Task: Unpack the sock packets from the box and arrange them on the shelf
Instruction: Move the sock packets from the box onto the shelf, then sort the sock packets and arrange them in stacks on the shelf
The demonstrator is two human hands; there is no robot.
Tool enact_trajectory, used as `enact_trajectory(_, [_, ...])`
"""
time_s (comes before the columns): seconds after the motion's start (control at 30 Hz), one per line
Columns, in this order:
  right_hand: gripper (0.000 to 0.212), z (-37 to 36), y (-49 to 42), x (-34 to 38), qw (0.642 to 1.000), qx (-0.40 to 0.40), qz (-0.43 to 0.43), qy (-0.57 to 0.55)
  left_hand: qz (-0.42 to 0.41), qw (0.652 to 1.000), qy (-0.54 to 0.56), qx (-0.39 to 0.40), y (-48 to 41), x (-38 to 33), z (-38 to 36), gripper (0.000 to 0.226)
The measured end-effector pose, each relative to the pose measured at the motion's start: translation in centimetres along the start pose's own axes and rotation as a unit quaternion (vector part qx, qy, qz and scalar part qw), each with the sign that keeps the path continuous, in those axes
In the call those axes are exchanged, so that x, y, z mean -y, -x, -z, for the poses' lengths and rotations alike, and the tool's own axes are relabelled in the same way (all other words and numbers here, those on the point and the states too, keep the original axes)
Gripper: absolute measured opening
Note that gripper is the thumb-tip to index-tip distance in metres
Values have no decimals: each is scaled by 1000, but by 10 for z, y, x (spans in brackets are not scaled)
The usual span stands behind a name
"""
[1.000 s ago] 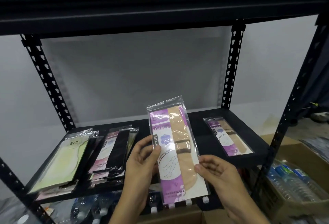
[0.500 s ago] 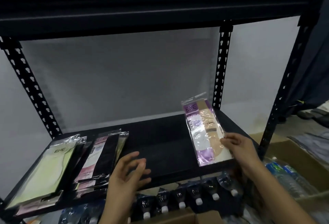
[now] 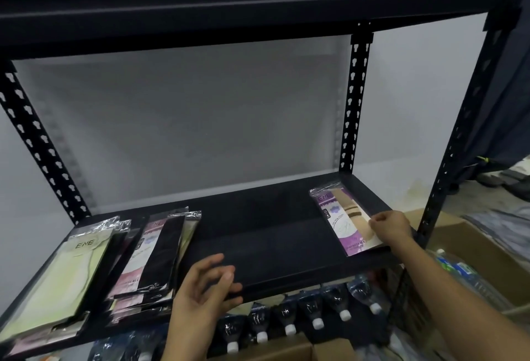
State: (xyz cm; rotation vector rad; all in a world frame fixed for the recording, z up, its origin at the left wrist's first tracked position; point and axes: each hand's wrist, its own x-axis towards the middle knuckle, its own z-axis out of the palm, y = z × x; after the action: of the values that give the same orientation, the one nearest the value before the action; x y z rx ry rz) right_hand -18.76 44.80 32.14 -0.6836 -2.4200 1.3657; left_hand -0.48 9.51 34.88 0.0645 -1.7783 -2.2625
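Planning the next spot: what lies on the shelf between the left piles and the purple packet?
In the head view, only bare black shelf lies between the piles and the purple packet; the left hand hovers at its front.

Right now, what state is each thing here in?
purple packet, flat on shelf, right end.
right hand, holds purple packet's edge.
left hand, open, holding nothing.
green packet, flat, left end.
black packet, atop a pile.
bottles, capped, below shelf.
cardboard box, open.
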Motion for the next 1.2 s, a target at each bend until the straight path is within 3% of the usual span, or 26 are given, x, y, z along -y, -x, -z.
enact_trajectory(0.03, [12,0,0,-1,1000,-2,4,10,3,1000,-7,-1,1,1,1,81])
enact_trajectory(0.13, [15,-1,2,-3,999,-3,16,29,10,1000,-7,-2,2,2,1,35])
enact_trajectory(0.2, [16,-3,1,-5,999,-7,24,37,5,1000,-10,5,2,4,1,44])
enact_trajectory(0.27, [18,-3,2,-6,999,-11,27,41,3,1000,-14,9,3,4,-2,79])
enact_trajectory(0.3, [20,-3,3,-6,999,-12,31,42,3,1000,-15,3,4,2,-4,85])
enact_trajectory(0.33, [22,-3,3,-7,998,-13,37,42,5,1000,-19,2,4,2,-5,79])
enact_trajectory(0.43, [23,-2,8,-5,997,-18,60,45,7,1000,-24,1,4,3,-7,30])
enact_trajectory(0.47, [24,-2,12,-3,997,-16,68,46,11,999,-30,1,4,4,-7,26])
enact_trajectory(0.97, [17,-4,116,45,978,20,196,-65,-12,999,-53,2,13,-7,-9,23])
enact_trajectory(1.2, [17,-26,200,78,947,104,271,-140,-36,995,-87,-23,16,-16,9,22])
